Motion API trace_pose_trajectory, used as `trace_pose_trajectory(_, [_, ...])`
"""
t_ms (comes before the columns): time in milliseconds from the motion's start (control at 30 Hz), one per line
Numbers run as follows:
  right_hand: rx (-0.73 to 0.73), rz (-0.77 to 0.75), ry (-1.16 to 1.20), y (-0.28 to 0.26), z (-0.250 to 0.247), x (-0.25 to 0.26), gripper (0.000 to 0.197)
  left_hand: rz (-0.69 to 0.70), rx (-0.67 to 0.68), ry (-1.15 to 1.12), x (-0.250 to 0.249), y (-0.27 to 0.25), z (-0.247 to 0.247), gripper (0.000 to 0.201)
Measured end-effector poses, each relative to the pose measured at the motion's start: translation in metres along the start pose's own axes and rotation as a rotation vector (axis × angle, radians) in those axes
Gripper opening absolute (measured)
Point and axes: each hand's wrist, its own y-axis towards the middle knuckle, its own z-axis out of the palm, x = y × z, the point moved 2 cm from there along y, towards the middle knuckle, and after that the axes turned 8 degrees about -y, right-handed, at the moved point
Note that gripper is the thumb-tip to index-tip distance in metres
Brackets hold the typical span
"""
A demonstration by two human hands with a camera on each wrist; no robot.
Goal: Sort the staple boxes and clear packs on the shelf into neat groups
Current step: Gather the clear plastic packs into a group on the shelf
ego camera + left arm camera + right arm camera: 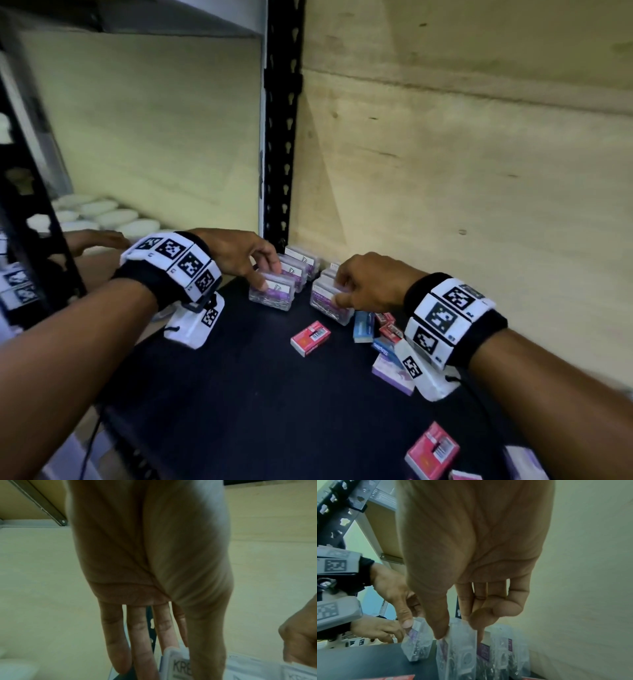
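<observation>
Two rows of clear packs stand on edge in the back corner of the dark shelf [239, 394]. My left hand [269, 277] pinches the front clear pack [274, 294] of the left row, thumb on its front and fingers behind; its label [180, 667] shows beside the thumb. My right hand [340, 291] pinches the front pack [325, 306] of the right row, held between thumb and fingers [458, 649]. Loose staple boxes lie nearby: a red one [310, 337], a blue one [363, 327], a purple one [390, 373] and a larger red one [431, 448].
A black slotted upright [281, 137] stands right behind the left row, and a plywood wall [462, 171] closes the back and right. White round lids [102, 212] fill the neighbouring bay on the left. Bare dark shelf lies at the front left.
</observation>
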Motion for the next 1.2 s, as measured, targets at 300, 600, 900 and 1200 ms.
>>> trace_pose_trajectory(300, [-0.001,-0.001,-0.024,0.011,0.003,0.004,0.040,0.042,-0.043,0.018,0.001,0.010,0.001,0.034])
trace_pose_trajectory(600, [-0.108,-0.003,-0.073,0.004,0.001,-0.004,0.044,0.138,-0.380,0.254,-0.028,-0.013,0.000,0.042])
trace_pose_trajectory(900, [0.174,0.042,-0.044,-0.034,0.001,-0.028,0.046,0.069,-0.060,0.389,-0.073,-0.023,0.062,0.038])
trace_pose_trajectory(1200, [0.274,0.075,-0.079,-0.056,0.020,-0.027,0.041,-0.047,0.017,0.533,-0.084,-0.023,0.085,0.053])
